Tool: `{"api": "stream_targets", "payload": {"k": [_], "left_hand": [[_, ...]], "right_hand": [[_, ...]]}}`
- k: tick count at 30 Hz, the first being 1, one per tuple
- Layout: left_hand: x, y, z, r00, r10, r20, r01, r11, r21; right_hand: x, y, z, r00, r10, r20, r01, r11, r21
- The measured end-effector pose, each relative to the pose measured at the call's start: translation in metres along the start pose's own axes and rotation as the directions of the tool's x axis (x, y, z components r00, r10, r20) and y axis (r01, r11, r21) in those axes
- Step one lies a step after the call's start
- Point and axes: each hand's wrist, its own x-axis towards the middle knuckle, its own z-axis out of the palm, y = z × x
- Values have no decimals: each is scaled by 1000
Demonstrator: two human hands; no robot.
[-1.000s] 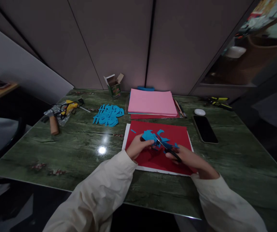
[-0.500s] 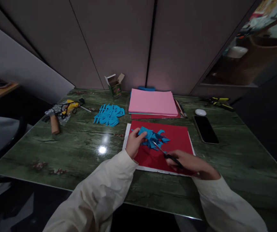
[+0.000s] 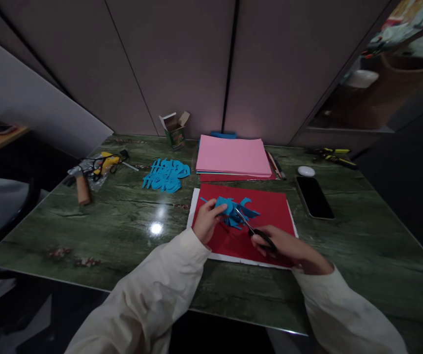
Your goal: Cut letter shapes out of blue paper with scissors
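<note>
My left hand pinches a piece of blue paper above a red sheet, which lies over a white one. In my right hand are black-handled scissors, their blades pointing up and left against the blue paper. Blue scraps lie around and behind the blades on the red sheet. Left of the sheet rests a pile of blue cut-out shapes.
Behind the red sheet is a stack of pink paper, with pencils beside it. A small open box stands at the back. A phone, white case and pliers sit right; a wooden-handled tool lies left.
The blue paper in my left hand has turned slightly. My right hand and the scissors have shifted a little, the blades now steeper.
</note>
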Motion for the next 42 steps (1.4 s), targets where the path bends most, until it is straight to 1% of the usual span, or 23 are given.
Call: {"api": "stream_targets", "payload": {"k": [4,8,14,24,42], "left_hand": [[-3,-1,3,1000,0,19,0,1000,20],[-7,-2,6,998,-19,59,16,999,52],[-5,-5,3,998,-25,65,18,995,97],[-3,-7,1,996,-10,92,-2,991,132],[-2,-8,0,996,-24,91,8,987,163]], "right_hand": [[2,1,0,1000,-15,11,15,1000,18],[6,3,1,998,-47,-31,48,997,55],[9,5,6,998,-57,-38,61,994,90],[11,6,7,996,-60,-64,63,997,44],[12,10,8,994,-29,-104,31,999,24]]}}
